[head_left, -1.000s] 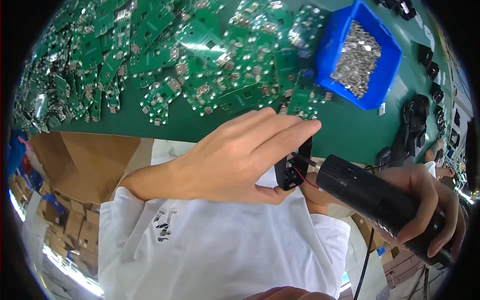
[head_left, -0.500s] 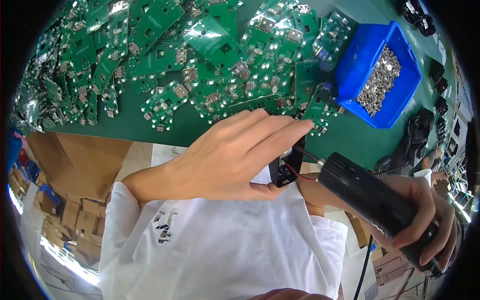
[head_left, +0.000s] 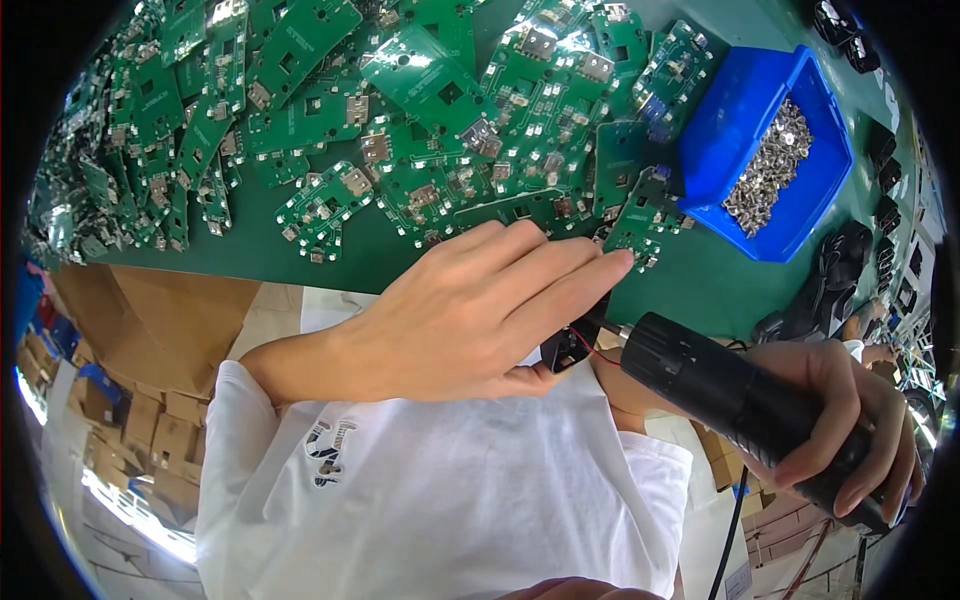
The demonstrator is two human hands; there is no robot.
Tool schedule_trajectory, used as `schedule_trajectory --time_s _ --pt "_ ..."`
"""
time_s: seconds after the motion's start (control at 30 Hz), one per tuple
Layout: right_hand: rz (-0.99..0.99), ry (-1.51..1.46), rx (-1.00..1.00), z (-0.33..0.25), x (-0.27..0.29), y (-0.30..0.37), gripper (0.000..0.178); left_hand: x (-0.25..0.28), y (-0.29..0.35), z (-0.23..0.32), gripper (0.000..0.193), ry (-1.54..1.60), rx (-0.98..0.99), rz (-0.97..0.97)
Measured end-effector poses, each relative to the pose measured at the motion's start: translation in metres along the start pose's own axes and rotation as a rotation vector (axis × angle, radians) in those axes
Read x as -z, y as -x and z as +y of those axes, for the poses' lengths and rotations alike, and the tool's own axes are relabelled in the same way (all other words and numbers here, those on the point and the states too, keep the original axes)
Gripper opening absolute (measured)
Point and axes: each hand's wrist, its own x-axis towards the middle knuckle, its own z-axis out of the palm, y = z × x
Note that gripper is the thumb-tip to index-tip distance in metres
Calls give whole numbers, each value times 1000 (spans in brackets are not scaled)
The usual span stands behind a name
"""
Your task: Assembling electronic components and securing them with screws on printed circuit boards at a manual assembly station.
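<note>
My left hand (head_left: 470, 310) grips a small black plastic housing (head_left: 566, 350) at the table's near edge, thumb below and fingers over the top. A thin red wire (head_left: 598, 350) comes out of the housing. Wrapped in my right hand (head_left: 850, 430) is a black electric screwdriver (head_left: 740, 395), tilted with its tip pointing up and left. Its bit reaches into the housing; the contact point is hidden behind my left fingers. Just beyond my left fingertips lies a green circuit board (head_left: 640, 222).
Many green circuit boards (head_left: 300, 120) cover the green table (head_left: 700, 290) at far left and middle. At right stands a blue bin (head_left: 715, 130) holding small metal screws (head_left: 770, 165). Black parts (head_left: 840, 265) lie right of it. A dark cable (head_left: 735, 530) hangs below the screwdriver.
The screwdriver has shifted slightly left and up, its bit deeper behind my left fingers. My left hand keeps its hold on the housing, with only a slight shift.
</note>
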Motion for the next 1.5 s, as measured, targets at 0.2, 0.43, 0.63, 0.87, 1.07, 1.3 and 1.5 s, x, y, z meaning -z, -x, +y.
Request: schedule_trajectory --time_s 0.2,0.43,0.63,0.87,1.07,1.3,1.5 --pt "-59 28 15 -2 7 2 48 0 1 -3 67 -48 -39 0" --pt "-66 0 -138 -4 7 -6 47 -3 0 -2 66 -116 -59 5" --pt "-78 -19 -78 -11 7 -2 47 -1 2 -3 66 -91 -55 -15" --pt "-10 -98 0 -1 -3 -2 48 2 2 -1 70 -31 -7 -37" --pt "25 -107 34 -4 -5 -3 49 4 1 -1 72 9 -5 -53" --pt "23 -170 11 -5 -2 0 48 1 3 -4 72 21 5 -44" --pt "-25 -22 59 -34 -2 -6 47 -11 1 -7 60 -216 -124 52"
